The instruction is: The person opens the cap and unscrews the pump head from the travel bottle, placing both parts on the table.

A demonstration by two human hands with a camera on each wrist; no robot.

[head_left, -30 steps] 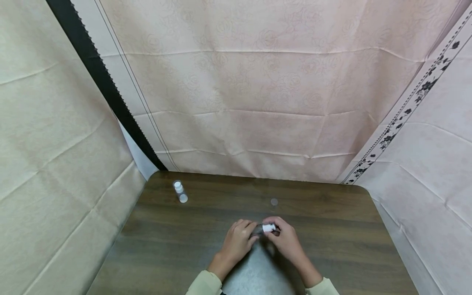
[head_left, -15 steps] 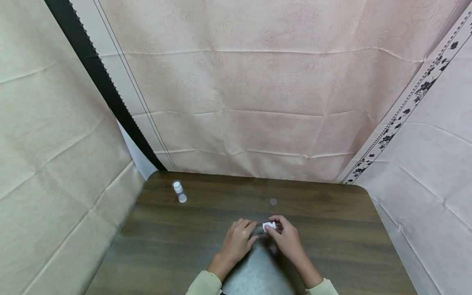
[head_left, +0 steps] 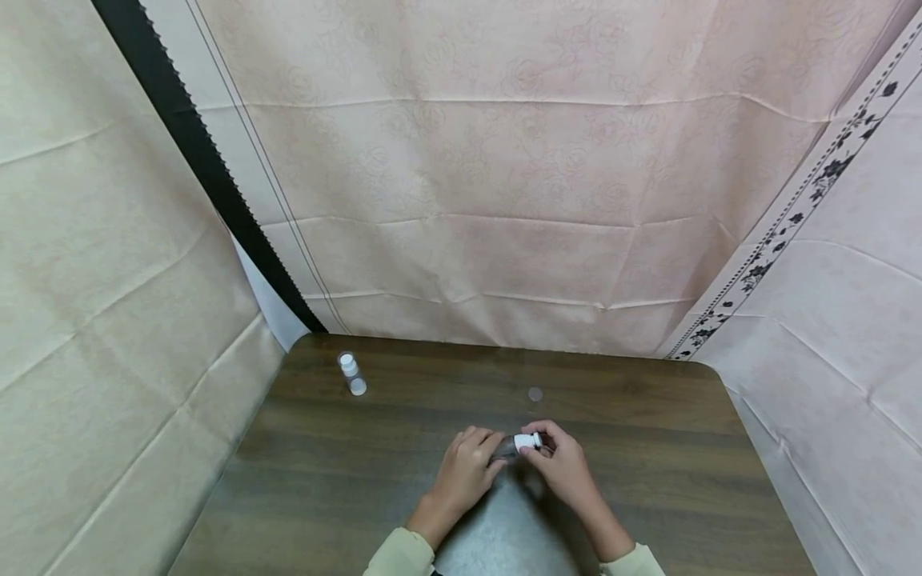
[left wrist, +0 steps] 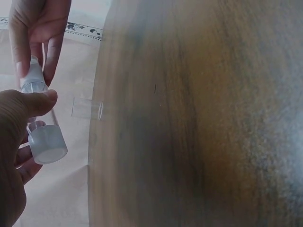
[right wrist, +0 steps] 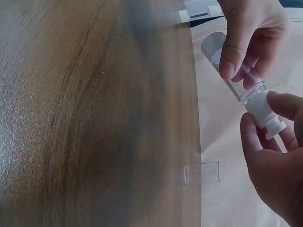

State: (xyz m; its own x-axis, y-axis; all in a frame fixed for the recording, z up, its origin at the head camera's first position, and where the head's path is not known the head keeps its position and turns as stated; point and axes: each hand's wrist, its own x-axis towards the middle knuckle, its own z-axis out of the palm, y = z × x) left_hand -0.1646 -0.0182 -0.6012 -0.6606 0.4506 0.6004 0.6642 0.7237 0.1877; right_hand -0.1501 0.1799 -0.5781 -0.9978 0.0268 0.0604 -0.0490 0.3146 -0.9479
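Note:
Close over the table's middle, my left hand (head_left: pixel 464 472) grips the body of a small clear bottle (left wrist: pixel 47 144) with a frosted white base. The bottle is tilted nearly on its side. My right hand (head_left: pixel 563 466) pinches the white pump top (right wrist: pixel 260 108) at the bottle's neck between thumb and fingers. Clear screw threads show at the neck in the right wrist view, right where the white top meets the bottle. Just beyond the hands, a clear cylindrical cap (right wrist: pixel 202 173) stands on the table; from the head it looks like a faint disc.
A second small bottle with a white top (head_left: pixel 351 374) stands at the back left of the wooden table (head_left: pixel 612 400). Cloth curtains (head_left: pixel 468 176) hang behind the table and along both sides. A greyish glare lies on the wood between the forearms.
My right hand's fingers have shifted slightly on the white pump top, the fingertips moving a little back and thumb turning. My left hand and the bottle body hold nearly still.

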